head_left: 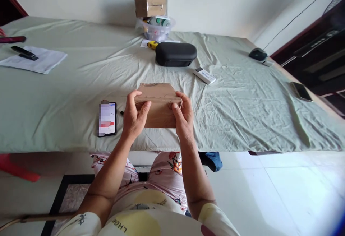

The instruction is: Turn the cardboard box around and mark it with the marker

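Between my two hands is a brown cardboard piece (160, 115) with a crease across it and dark curved pen lines on its upper part. My left hand (134, 115) grips its left side, thumb on the near face. At the right side my right hand (183, 115) holds it the same way, fingers curled round the edge. It is near the front edge of the cloth-covered table (81, 85). Whether it is a folded sheet or a flat box, I cannot tell. Left of my left hand lies a phone (107, 119) with its screen lit.
Beyond the cardboard sit a black zip case (176, 54), a white slim device (205, 75) and a yellow tool (152, 45). A carton (150, 5) rests on a plastic basket (157, 33) by the wall. Papers (48, 60) lie left; another phone (302, 91) lies right.
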### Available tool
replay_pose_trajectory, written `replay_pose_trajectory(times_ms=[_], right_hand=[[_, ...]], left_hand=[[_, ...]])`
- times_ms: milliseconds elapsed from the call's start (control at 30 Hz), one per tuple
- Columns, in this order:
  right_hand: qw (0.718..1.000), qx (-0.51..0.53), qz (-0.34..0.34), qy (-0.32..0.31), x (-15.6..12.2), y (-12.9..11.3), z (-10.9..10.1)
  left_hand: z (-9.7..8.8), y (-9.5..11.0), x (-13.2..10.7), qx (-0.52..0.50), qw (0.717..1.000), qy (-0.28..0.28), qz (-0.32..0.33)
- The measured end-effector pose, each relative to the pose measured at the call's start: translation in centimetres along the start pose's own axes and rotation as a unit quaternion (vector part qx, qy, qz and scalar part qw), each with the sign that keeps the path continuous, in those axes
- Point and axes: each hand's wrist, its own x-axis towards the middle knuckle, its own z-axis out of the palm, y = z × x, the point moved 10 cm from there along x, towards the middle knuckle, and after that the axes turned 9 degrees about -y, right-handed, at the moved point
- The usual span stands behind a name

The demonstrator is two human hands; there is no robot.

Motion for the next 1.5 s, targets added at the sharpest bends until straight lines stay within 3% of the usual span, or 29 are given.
replay_pose_trajectory(times_ms=[233, 433, 733, 933, 1133, 1233, 1300, 1367, 1433, 1500], right_hand=[[0.997, -0.080, -0.012, -0.005, -0.3, 0.0, 0.0], [0.999, -0.036, 0.014, 0.026, -0.2, 1.0, -0.6], [0.999, -0.009, 0.007, 0.037, 0.1, 1.0, -0.5], [1.000, -0.029, -0.005, -0.002, 1.0, 2.4, 0.1], [0.998, -0.050, -0.008, 0.022, 0.9, 2.0, -0.1], [0.999, -0.036, -0.027, -0.018, 1.1, 1.9, 0.1], [0.999, -0.013, -0.027, -0.034, 1.6, 3.0, -0.7], [0.999, -0.032, 0.004, -0.006, 2.3, 5.4, -2.8], [0.989, -0.141, 0.047, 0.024, 3.1, 8.0, -5.1], [0.954, -0.279, 0.106, 0.034, 3.6, 10.6, -6.8]], left_hand=[[0.1, -0.2, -0.1, 0.010, 1.000, 0.014, 0.007], [0.3, 0.0, 0.0, 0.030, 0.999, 0.024, 0.029], [0.3, -1.2, 0.2, 0.011, 1.000, 0.015, 0.010], [0.5, -2.1, 0.7, -0.009, 0.999, 0.013, 0.036], [0.2, -2.6, 0.7, 0.002, 0.999, 0.019, 0.042], [-0.5, -2.6, 0.9, 0.005, 0.999, 0.022, 0.048], [-1.0, -2.7, 1.3, 0.008, 0.998, 0.026, 0.055], [-1.3, -3.0, 1.8, 0.011, 0.998, 0.030, 0.062], [-1.3, -3.6, 2.3, 0.009, 0.997, 0.035, 0.066], [-1.0, -4.5, 2.7, 0.006, 0.997, 0.036, 0.064]])
